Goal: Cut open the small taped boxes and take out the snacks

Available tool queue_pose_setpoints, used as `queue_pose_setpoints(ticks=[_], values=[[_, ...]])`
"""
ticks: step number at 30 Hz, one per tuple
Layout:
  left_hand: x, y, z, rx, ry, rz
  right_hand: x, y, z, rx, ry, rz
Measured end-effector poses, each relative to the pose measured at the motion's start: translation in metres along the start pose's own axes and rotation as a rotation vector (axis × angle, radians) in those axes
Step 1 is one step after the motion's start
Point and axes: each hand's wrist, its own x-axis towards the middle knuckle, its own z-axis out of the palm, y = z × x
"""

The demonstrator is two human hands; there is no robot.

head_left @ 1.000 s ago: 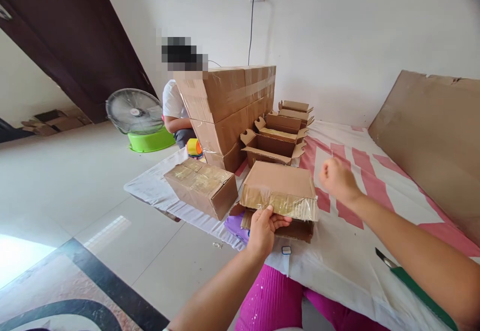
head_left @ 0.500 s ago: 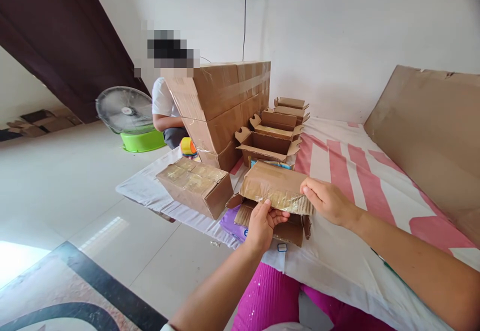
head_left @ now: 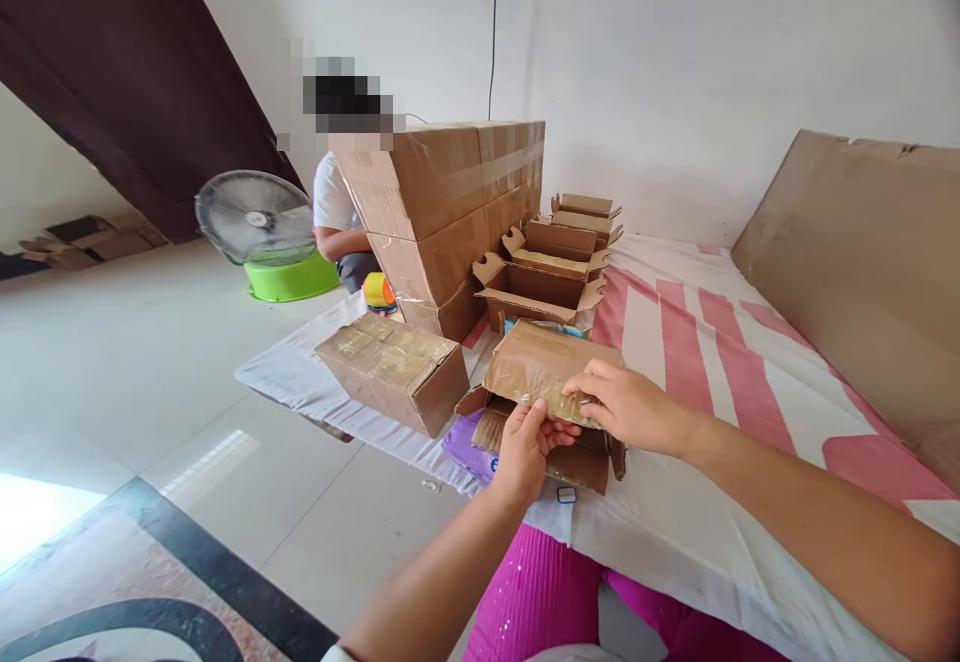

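A small cardboard box (head_left: 517,347) stands before me with its lid flap raised and tilted. Clear, wrinkled tape lies along the flap's near edge. My left hand (head_left: 529,447) pinches that edge, thumb on top and fingers underneath. On the taped surface rests my right hand (head_left: 619,402), its fingers apart and slightly bent, holding nothing. Below the hands, the front flap (head_left: 581,469) hangs outward over the box's front. A purple packet (head_left: 466,445) lies partly under the box at its left. The box's inside is mostly hidden.
A taped closed box (head_left: 394,372) lies to the left. Behind it rises a stack of large cartons (head_left: 450,212), with several open small boxes (head_left: 540,287) alongside. A person (head_left: 337,207) crouches behind the stack near a fan (head_left: 255,217). A cardboard sheet (head_left: 862,272) leans at right.
My right hand has moved left from the flap's right corner onto its taped surface, its fingers opening out. My left hand keeps its pinch on the edge.
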Motion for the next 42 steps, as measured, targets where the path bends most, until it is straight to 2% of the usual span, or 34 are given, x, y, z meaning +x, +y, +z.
queue_pose_setpoints(ticks=[5,11,17,20,24,26,29,31,34,37,42], values=[[-0.001,-0.003,-0.003,0.027,-0.012,-0.011,0.011,-0.001,-0.008,-0.053,-0.153,-0.025],[-0.001,-0.005,-0.005,0.040,-0.024,-0.001,0.017,-0.008,-0.006,-0.152,-0.160,-0.073],[-0.001,-0.008,-0.006,0.102,-0.035,0.013,0.020,-0.016,-0.005,-0.363,-0.187,-0.291],[-0.002,-0.007,-0.006,0.116,-0.035,0.000,0.021,-0.012,-0.006,-0.383,-0.223,-0.384],[-0.003,-0.002,-0.005,0.102,-0.028,-0.001,0.021,-0.001,-0.007,-0.234,-0.167,-0.359],[-0.001,0.000,-0.005,0.088,-0.016,0.000,0.022,0.003,-0.005,-0.215,-0.110,-0.394],[0.001,0.002,-0.005,0.072,-0.001,-0.008,0.022,0.002,0.001,-0.351,-0.033,-0.557],[0.002,0.002,-0.004,0.078,-0.004,-0.013,0.020,0.000,0.006,-0.469,0.014,-0.616],[0.001,0.002,-0.004,0.108,-0.023,-0.010,0.018,-0.002,0.011,-0.558,0.044,-0.554],[0.000,0.002,-0.005,0.141,-0.029,0.006,0.016,0.000,0.010,-0.507,-0.007,-0.486],[0.001,0.003,-0.005,0.180,-0.022,0.020,0.018,-0.004,-0.001,-0.538,-0.060,-0.547]])
